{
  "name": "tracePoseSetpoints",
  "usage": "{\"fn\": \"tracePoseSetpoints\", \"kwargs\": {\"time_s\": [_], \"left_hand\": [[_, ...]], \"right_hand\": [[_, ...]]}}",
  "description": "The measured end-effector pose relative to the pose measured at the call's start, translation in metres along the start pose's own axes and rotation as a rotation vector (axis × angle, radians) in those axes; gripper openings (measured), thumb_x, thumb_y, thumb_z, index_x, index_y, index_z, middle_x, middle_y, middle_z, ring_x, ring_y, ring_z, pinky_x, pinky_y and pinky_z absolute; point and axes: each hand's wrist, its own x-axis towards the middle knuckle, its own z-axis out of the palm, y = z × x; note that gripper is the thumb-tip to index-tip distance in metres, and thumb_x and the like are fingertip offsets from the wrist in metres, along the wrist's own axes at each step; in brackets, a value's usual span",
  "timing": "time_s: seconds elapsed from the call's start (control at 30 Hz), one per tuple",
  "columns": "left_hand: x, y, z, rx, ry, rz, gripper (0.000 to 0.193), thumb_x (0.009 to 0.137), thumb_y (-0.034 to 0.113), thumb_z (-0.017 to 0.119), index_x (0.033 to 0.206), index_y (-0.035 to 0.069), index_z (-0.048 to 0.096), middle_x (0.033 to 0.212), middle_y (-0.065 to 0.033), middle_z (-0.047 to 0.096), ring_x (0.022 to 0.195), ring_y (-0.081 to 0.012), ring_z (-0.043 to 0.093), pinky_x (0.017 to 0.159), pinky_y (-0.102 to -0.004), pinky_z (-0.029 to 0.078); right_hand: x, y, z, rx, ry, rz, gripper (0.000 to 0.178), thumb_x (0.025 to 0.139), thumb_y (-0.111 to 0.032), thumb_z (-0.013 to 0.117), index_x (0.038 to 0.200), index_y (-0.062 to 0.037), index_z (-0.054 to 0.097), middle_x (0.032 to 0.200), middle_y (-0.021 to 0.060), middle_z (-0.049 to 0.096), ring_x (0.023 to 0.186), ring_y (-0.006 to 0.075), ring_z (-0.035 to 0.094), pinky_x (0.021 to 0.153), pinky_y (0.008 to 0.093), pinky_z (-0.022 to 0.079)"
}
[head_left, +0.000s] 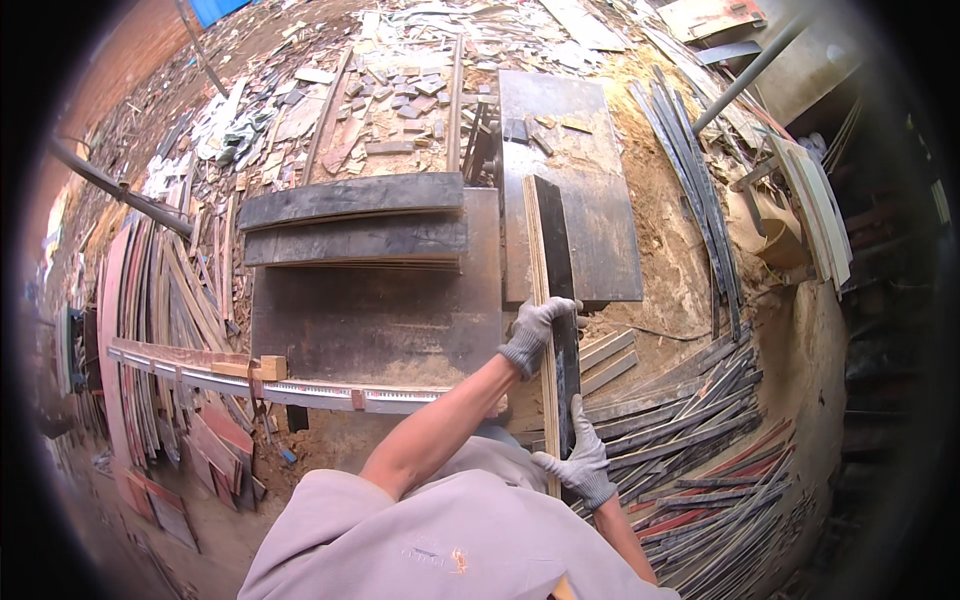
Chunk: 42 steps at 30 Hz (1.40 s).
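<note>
A long bundle of narrow plywood strips (552,250), black on its face and pale along its layered edge, stands out from my body toward the far side. My left hand (543,330), in a grey knitted glove, is closed around it near the middle. Lower down, close to my body, my right hand (582,462) in a matching glove grips the near end, thumb along the black face. The far part of the bundle reaches over the right metal-looking tabletop (610,225). On the left tabletop (375,315) lie two stacks of black-faced plywood strips (350,240), side by side.
A measuring rail (330,391) with a small wood block (272,368) runs along the left tabletop's near edge. Long strips (690,430) are piled at the right. Wood offcuts (410,100) litter the ground beyond. Leaning boards (120,350) stand at the left.
</note>
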Motion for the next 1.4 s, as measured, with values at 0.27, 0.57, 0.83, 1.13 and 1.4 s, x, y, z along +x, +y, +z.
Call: {"fn": "tracePoseSetpoints", "kwargs": {"time_s": [0.27,0.57,0.83,1.13,1.4], "left_hand": [[0.003,-0.005,-0.013,-0.092,-0.056,-0.053,0.038,0.103,0.027,0.062,0.126,-0.001,0.072,0.104,-0.0193,0.081,0.088,-0.0267,0.076,0.081,-0.0431,0.064],[0.021,-0.029,-0.051,0.646,0.178,0.126,0.096,0.102,0.063,0.068,0.168,-0.001,0.04,0.16,-0.0265,0.057,0.151,-0.0331,0.054,0.125,-0.0425,0.041],[-0.131,-0.057,-0.226,1.849,0.281,-0.004,0.051,0.111,0.053,0.053,0.115,0.009,0.079,0.117,-0.0195,0.076,0.112,-0.0409,0.069,0.1,-0.0522,0.054],[-0.17,-0.082,-0.226,1.881,0.233,0.042,0.05,0.11,0.052,0.053,0.107,0.009,0.08,0.107,-0.0188,0.076,0.105,-0.04,0.072,0.095,-0.0519,0.057],[-0.114,-0.081,-0.158,1.306,0.413,0.002,0.059,0.106,0.051,0.066,0.142,0.004,0.068,0.134,-0.0272,0.073,0.127,-0.0428,0.069,0.11,-0.0469,0.053]], "right_hand": [[0.003,0.005,0.006,-0.019,0.084,-0.122,0.144,0.071,-0.062,0.097,0.18,-0.0224,0.012,0.141,0.0316,0.058,0.126,0.051,0.064,0.108,0.0543,0.054],[0.005,0.006,-0.013,-0.215,0.068,0.185,0.135,0.063,-0.035,0.087,0.179,-0.0313,0.018,0.112,0.0239,0.055,0.095,0.0475,0.069,0.087,0.0561,0.058],[0.017,0.04,-0.038,-0.462,0.017,0.386,0.132,0.067,-0.034,0.087,0.179,-0.0364,0.018,0.112,0.0241,0.055,0.094,0.0457,0.068,0.087,0.0529,0.059],[0.061,0.045,-0.04,-0.552,-0.121,0.368,0.124,0.074,-0.035,0.084,0.179,-0.0389,0.017,0.116,0.0254,0.056,0.1,0.0442,0.07,0.093,0.0503,0.06],[0.116,0.052,-0.038,-0.598,-0.185,0.35,0.123,0.076,-0.034,0.084,0.179,-0.0406,0.015,0.12,0.0251,0.055,0.102,0.0431,0.07,0.094,0.0497,0.06]]}}
